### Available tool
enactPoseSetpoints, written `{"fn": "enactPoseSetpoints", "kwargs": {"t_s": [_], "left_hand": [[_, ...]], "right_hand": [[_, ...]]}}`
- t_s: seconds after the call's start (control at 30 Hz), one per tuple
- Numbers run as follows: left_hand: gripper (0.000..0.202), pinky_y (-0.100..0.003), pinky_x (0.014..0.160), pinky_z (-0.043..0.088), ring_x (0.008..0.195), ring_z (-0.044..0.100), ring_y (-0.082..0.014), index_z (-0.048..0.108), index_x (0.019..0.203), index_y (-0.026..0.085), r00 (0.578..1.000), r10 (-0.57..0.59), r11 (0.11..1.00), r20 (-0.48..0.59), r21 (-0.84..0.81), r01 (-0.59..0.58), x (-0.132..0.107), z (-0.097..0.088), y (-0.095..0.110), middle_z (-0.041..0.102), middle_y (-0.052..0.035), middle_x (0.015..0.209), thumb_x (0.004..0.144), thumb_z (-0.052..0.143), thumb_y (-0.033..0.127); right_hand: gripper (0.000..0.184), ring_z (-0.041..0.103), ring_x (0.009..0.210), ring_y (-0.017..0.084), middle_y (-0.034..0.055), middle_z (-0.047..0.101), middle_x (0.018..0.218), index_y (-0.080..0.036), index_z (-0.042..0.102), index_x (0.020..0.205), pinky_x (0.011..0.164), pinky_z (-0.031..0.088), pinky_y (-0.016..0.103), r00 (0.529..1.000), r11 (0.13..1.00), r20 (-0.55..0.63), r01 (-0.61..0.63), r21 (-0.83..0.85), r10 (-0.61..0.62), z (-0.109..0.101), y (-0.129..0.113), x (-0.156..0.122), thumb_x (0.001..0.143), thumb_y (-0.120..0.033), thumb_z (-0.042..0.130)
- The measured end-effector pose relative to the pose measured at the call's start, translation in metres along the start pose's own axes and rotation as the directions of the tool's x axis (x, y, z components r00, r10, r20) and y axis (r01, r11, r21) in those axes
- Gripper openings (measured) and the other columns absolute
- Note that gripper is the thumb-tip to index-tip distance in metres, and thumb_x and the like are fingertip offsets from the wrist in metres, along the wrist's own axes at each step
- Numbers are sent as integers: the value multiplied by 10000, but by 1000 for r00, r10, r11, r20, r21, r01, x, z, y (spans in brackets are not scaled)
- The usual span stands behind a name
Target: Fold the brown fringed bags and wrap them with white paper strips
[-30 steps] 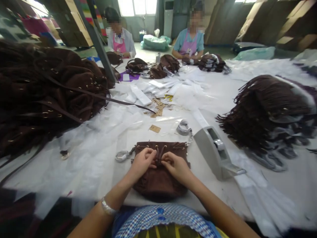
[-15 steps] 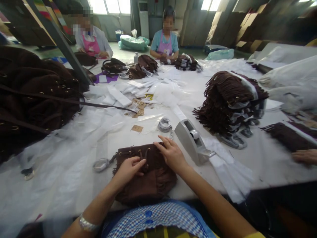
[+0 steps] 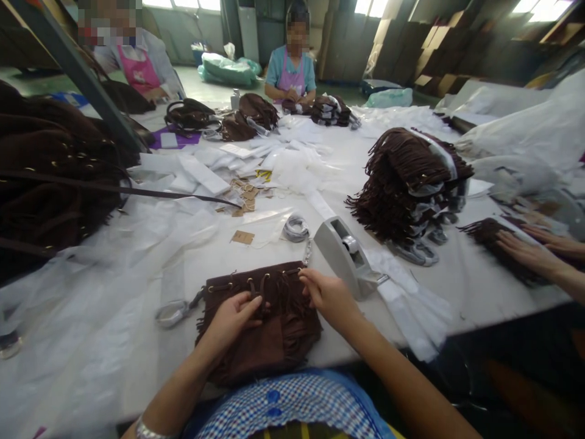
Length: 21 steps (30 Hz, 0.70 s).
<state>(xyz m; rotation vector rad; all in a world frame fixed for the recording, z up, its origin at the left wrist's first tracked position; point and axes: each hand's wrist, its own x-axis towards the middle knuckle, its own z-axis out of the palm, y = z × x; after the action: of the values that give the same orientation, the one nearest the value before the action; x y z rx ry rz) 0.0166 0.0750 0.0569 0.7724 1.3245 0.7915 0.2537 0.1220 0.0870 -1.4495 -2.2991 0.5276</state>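
Shows, from the head view, a brown bag (image 3: pixel 253 350), with its front partly hidden by the left hand (image 3: pixel 235 317) and its lower edge covered by a checked bib (image 3: pixel 283 402). Hides the lower lengths of the dark cords (image 3: pixel 266 285) under the left fingers. Cuts off a heap (image 3: pixel 46 152) of brown bags at the left edge and a metal band (image 3: pixel 148 430) at the bottom. Blurs a co-worker's hands (image 3: pixel 525 253) on a fringed bag (image 3: pixel 484 235) at far right.

Looks matte and suede-like on the brown bag, with small brass-coloured eyelets (image 3: pixel 250 282) along the top and thin fringe at the sides. Includes a grey-wrapped loop (image 3: pixel 171 314) at its left and a grey coil (image 3: pixel 296 227) beyond its top-right corner, near a chain (image 3: pixel 308 251). Adds a hard, wedge-shaped tape dispenser (image 3: pixel 347 256) to the right and a flat tan tag (image 3: pixel 242 237) beyond.

Lies flat on the surface (image 3: pixel 479 305), close before the bib. Points away from the wearer at the mouth, slanting slightly, farther at the right. Is nearly as broad as long.

Pinches the cords narrowly at left. Meets the top-right corner with the right hand (image 3: pixel 326 299), narrowly spread; cannot tell light touch from grip.
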Motion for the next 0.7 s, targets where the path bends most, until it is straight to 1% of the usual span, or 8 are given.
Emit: {"fn": "enactPoseSetpoints", "kwargs": {"t_s": [0.03, 0.1, 0.17, 0.23, 0.33, 0.4, 0.5, 0.7], "left_hand": [[468, -251, 713, 583, 1055, 660, -262, 669, 1045, 136, 1000, 8, 1000, -1, 5, -8, 0, 0, 0, 712, -114, 1070, 769, 723, 510], [465, -249, 704, 582, 1049, 662, -262, 677, 1043, 139, 1000, 22, 1000, 1, 14, -22, -1, 0, -1, 718, -112, 1060, 773, 719, 515], [470, -252, 698, 582, 1045, 663, -264, 686, 1047, 142, 1000, 30, 999, 4, 12, -31, -1, 0, -2, 724, -113, 1046, 774, 716, 523], [470, -255, 696, 581, 1039, 665, -266, 697, 1049, 146, 999, 36, 999, 7, 2, -36, -1, 0, -2, 729, -112, 1032, 771, 719, 524], [460, -260, 700, 581, 1020, 669, -263, 716, 1020, 142, 999, 42, 999, 1, -14, -42, -1, 0, -4, 735, -112, 1007, 766, 724, 525], [462, -267, 704, 583, 994, 675, -257, 724, 1007, 138, 999, 38, 999, -2, -24, -38, -1, -1, -6, 738, -111, 991, 759, 727, 528], [464, -276, 712, 584, 960, 682, -249, 731, 999, 131, 1000, 21, 999, 13, -47, -20, -1, -1, -7, 742, -109, 964, 747, 739, 521], [431, -271, 735, 579, 958, 683, -237, 725, 1037, 127, 998, 12, 996, 65, -86, -6, 1, 5, -5, 743, -105, 979, 781, 725, 474]], "right_hand": [[229, 681, 740, 150, 23, 722, 844, -247, 660, 1112, 647, 443, 218, 999, 999, -44, -22, -31, 21, 2, 1, 8, 1005, -281, 460], [200, 678, 831, 160, 30, 718, 975, -259, 677, 1090, 672, 439, 222, 998, 994, -54, 10, -109, -16, 8, 3, 25, 979, -259, 511], [162, 664, 883, 163, 23, 697, 1043, -265, 687, 1055, 676, 435, 223, 997, 983, 16, 78, -168, -77, 14, 3, 39, 941, -234, 575], [130, 648, 889, 164, 26, 682, 1030, -251, 686, 1010, 672, 434, 224, 990, 970, 91, 129, -208, -112, 18, 3, 46, 915, -208, 608], [102, 628, 862, 167, 44, 657, 986, -215, 664, 973, 693, 442, 233, 984, 962, 121, 158, -222, -133, 23, 4, 47, 918, -173, 588], [102, 619, 847, 174, 51, 640, 964, -197, 645, 973, 722, 451, 243, 986, 969, 82, 157, -189, -144, 28, 7, 44, 927, -155, 563], [120, 607, 846, 191, 59, 619, 936, -187, 617, 970, 755, 459, 262, 992, 986, -41, 111, -123, -117, 37, 12, 38, 930, -127, 522], [138, 603, 842, 218, 73, 613, 908, -184, 597, 910, 796, 473, 319, 966, 996, -251, -46, 75, 63, 51, 18, 38, 912, -117, 476]]}}
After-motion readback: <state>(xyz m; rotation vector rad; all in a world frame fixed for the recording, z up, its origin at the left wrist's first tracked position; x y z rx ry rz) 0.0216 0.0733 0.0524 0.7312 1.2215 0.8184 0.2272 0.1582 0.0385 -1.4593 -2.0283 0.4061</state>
